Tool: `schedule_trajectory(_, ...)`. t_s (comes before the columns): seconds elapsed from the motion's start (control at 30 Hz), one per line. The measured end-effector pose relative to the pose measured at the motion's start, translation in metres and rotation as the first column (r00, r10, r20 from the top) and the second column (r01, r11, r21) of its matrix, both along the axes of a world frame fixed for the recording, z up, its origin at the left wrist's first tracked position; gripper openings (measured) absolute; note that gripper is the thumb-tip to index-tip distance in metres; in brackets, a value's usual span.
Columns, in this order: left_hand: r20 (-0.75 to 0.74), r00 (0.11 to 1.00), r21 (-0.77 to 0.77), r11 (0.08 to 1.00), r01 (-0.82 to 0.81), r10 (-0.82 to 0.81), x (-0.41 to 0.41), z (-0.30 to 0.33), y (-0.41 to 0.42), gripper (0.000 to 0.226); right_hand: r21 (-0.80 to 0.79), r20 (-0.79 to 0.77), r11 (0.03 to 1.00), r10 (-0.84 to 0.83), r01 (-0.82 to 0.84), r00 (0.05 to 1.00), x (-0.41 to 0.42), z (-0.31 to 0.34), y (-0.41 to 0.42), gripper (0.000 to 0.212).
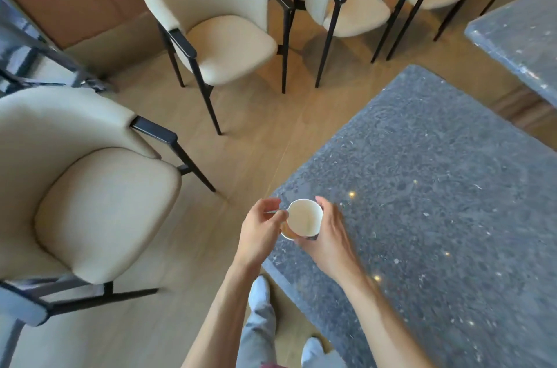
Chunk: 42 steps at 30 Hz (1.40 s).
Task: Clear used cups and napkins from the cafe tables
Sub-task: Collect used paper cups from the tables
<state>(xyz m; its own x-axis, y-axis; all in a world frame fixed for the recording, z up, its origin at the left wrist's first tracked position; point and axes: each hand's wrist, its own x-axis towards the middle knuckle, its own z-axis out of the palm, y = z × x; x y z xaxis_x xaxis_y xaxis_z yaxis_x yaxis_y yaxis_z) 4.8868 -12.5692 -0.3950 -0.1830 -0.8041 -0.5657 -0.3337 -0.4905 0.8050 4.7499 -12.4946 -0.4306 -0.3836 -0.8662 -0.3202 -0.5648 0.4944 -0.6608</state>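
Over the near corner of the grey speckled bench [437, 187], my right hand [327, 236] holds a white paper cup [304, 218], grip wrapped round its wall, mouth tilted toward me. A second cup sits nested beneath it. My left hand [259, 230] pinches a small pale item at the cup's rim; what it is, I cannot tell. Beyond, cream chairs [223, 24] stand on the wooden floor [259, 132].
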Motion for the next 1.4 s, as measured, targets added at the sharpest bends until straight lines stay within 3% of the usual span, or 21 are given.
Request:
schedule_trajectory(0.1, 0.077, 0.994, 0.027, 0.997, 0.079, -0.081, -0.009, -0.014, -0.004, 0.032, 0.056, 0.048, 0.998, 0.026, -0.029, 0.999, -0.001, -0.005, 0.005, 0.113)
schedule_trajectory(0.4, 0.220, 0.966, 0.017, 0.991, 0.135, -0.136, -0.016, -0.035, -0.006, 0.031, 0.020, -0.012, 0.999, -0.047, 0.047, 0.999, 0.009, -0.016, 0.009, 0.074)
schedule_trajectory(0.73, 0.232, 0.960, -0.036, 0.985, 0.171, -0.158, -0.010, -0.052, -0.010, 0.032, 0.139, -0.183, 0.987, -0.058, 0.084, 0.981, 0.021, -0.022, 0.008, 0.077)
schedule_trajectory(0.87, 0.296, 0.935, -0.096, 0.967, 0.234, -0.197, -0.008, -0.045, -0.013, 0.031, 0.167, -0.149, 0.982, -0.060, 0.085, 0.987, 0.018, -0.017, 0.004, 0.078)
schedule_trajectory(1.0, 0.339, 0.927, -0.236, 0.939, 0.249, -0.161, -0.009, -0.021, -0.006, 0.032, 0.094, -0.084, 0.973, -0.205, 0.213, 0.975, 0.007, 0.006, 0.023, 0.076)
schedule_trajectory(1.13, 0.244, 0.961, -0.332, 0.919, 0.210, -0.132, -0.029, 0.018, 0.016, 0.032, -0.066, 0.004, 0.909, -0.412, 0.411, 0.911, -0.012, 0.043, 0.064, 0.062)
schedule_trajectory(1.23, 0.029, 0.981, -0.273, 0.942, 0.193, -0.192, -0.052, 0.045, 0.054, 0.028, -0.186, 0.061, 0.811, -0.553, 0.554, 0.831, -0.021, 0.071, 0.118, 0.052)
schedule_trajectory(1.4, -0.296, 0.871, -0.262, 0.911, 0.319, -0.391, -0.080, 0.088, 0.174, 0.022, -0.353, 0.188, 0.554, -0.748, 0.754, 0.637, -0.017, 0.114, 0.247, 0.043)
